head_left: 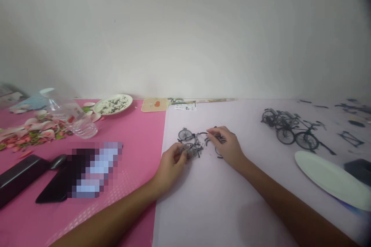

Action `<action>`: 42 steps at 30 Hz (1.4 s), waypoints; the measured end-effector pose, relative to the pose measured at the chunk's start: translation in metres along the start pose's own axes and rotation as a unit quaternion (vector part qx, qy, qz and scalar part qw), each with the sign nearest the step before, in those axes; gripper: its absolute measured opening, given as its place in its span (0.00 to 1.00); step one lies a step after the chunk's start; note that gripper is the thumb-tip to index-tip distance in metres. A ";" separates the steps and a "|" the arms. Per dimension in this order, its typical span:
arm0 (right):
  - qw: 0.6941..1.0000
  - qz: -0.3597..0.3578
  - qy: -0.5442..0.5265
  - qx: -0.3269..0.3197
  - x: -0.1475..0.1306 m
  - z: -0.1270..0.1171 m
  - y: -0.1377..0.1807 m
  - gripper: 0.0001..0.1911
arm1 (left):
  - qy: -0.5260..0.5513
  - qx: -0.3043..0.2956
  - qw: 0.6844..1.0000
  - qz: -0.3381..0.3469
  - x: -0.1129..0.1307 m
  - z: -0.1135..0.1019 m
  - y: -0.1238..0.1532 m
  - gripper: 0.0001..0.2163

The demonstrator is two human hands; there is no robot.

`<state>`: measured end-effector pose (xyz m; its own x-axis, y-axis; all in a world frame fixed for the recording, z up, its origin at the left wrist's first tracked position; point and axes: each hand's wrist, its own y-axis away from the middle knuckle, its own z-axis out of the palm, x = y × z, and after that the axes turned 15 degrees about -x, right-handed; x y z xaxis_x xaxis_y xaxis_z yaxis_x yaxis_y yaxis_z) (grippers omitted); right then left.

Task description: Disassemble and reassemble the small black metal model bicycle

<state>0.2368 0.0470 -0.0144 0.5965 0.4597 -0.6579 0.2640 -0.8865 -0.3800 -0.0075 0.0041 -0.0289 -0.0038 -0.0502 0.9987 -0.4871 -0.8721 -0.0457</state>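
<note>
While your left hand [171,164] is working over the white-covered part of the desk [208,208], its fingers are gripping a small dark bicycle model [191,150] near a spoked wheel. The model is lying around mid-view, just right of the edge of the pink cover [139,142]. A second spoked wheel [185,135] is showing just beyond; whether it is joined to the model, you cannot tell. Your right hand [228,146] is showing to the right, thumb and forefinger meeting near a thin dark piece [203,133]. Whether these fingers are gripping it, you cannot tell at this size. More dark parts [219,157] are lying partly under that hand.

Further right, other bicycle models [307,139] are overlapping in a cluster, with loose parts [350,139] lying beyond. A pale oval dish [330,179] is sitting nearer you. On the pink side, a clear bottle [69,115] is showing beside scattered petals [43,123]; a plate [130,100] of pale pieces is sitting near a yellow tray [162,107]. A black case [23,175] is lying nearer you
</note>
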 end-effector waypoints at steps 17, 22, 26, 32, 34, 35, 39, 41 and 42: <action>0.993 0.029 -0.111 -0.037 -0.048 0.027 0.013 0.05 | -0.007 0.016 0.999 0.037 0.005 0.001 0.003 0.13; 0.991 0.034 -0.120 -0.040 -0.047 0.026 0.013 0.05 | -0.026 0.031 0.998 0.053 0.010 0.002 0.005 0.13; 0.991 0.027 -0.123 -0.036 -0.042 0.028 0.014 0.05 | -0.021 0.029 0.998 0.054 0.009 0.002 0.005 0.13; 0.990 0.015 -0.134 -0.032 -0.029 0.030 0.014 0.09 | 0.006 0.050 0.997 0.055 0.004 0.002 0.004 0.15; 0.991 0.014 -0.133 -0.027 -0.029 0.030 0.013 0.08 | 0.014 0.058 0.997 0.056 0.002 0.002 0.004 0.15; 0.991 0.013 -0.129 -0.024 -0.030 0.030 0.013 0.08 | 0.017 0.058 0.997 0.057 0.002 0.002 0.004 0.15; 0.993 0.008 -0.116 -0.002 -0.034 0.028 0.012 0.04 | 0.024 0.048 0.997 0.057 0.003 0.002 0.003 0.14; 0.993 0.008 -0.115 0.008 -0.035 0.028 0.012 0.04 | 0.025 0.047 0.997 0.057 0.003 0.002 0.003 0.15; 0.993 0.006 -0.114 0.008 -0.035 0.028 0.013 0.04 | 0.025 0.047 0.997 0.057 0.004 0.002 0.003 0.15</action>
<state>0.1976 0.0213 -0.0146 0.4114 0.4508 -0.7922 0.2448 -0.8918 -0.3804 -0.0069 0.0004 -0.0254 -0.0984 -0.1299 0.9866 -0.3976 -0.9037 -0.1586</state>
